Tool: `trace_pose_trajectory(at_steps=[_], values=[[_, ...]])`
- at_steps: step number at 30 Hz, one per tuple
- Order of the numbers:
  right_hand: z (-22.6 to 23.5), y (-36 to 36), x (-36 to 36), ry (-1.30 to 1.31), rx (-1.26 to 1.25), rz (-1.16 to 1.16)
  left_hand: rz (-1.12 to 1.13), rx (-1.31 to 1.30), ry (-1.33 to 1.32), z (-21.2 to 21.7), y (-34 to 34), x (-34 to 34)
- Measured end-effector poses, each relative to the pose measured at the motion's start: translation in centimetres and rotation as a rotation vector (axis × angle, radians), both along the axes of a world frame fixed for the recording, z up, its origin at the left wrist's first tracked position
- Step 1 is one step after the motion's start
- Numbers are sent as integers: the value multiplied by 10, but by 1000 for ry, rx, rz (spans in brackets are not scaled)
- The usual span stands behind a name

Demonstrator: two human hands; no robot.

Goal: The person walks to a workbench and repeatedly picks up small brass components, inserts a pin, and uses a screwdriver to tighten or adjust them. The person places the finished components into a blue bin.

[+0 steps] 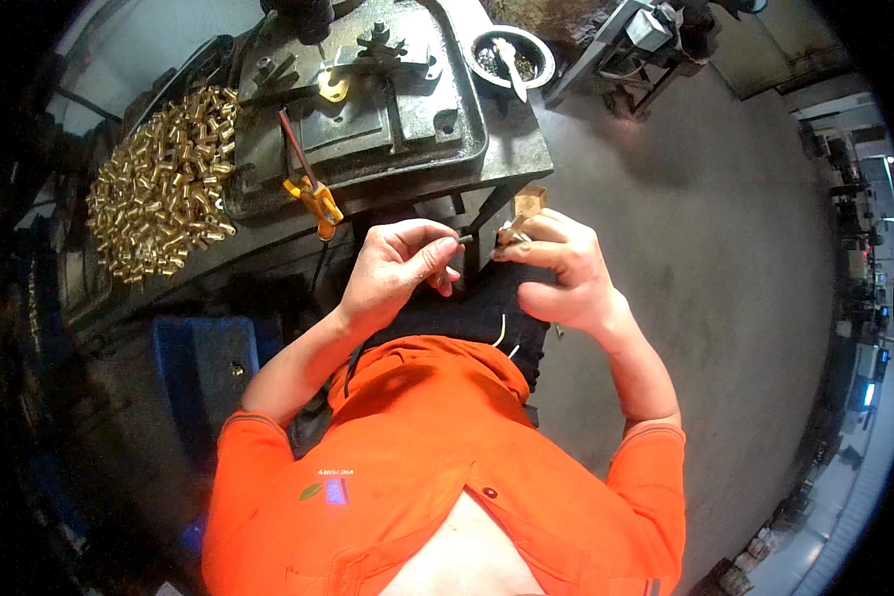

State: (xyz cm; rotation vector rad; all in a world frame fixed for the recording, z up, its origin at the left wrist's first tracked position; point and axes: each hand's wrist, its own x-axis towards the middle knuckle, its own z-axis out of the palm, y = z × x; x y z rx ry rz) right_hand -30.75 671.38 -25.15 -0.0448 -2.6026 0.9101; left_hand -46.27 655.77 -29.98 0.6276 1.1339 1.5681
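Note:
My left hand [399, 266] pinches a small dull metal pin [466, 238] between thumb and forefinger, in front of the machine table's near edge. Just to its right, the fingers of my right hand [564, 260] are curled round small shiny pieces [508, 238], too small to name. The pin and those pieces are close together but apart. A small tan box-like thing [529, 201] shows just beyond my right fingers; whether they touch it is unclear. Both hands hang over my dark trousers.
A drill press table [437, 164] carries a clamped fixture with a yellow brass piece [334, 85] under the spindle. Many brass fittings [164, 184] are heaped at left. A yellow-handled tool [316, 204] hangs over the front edge. A bowl [534, 50] stands at the far right corner.

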Motion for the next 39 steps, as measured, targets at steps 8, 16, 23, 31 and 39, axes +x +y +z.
trace_pose_trajectory(at_steps=[8,16,23,31,39], values=[[-30,-13,9,110,-530,-41,38,-5,184,9,-4,8],[-28,-15,6,275,-326,30,29,-23,303,10,-4,11],[-33,-14,4,211,-345,13,-24,-11,387,9,-5,11],[-40,-14,7,143,-512,19,-23,-1,314,12,-6,14],[-51,-22,8,164,-1041,57,-15,-22,21,12,-3,16]])
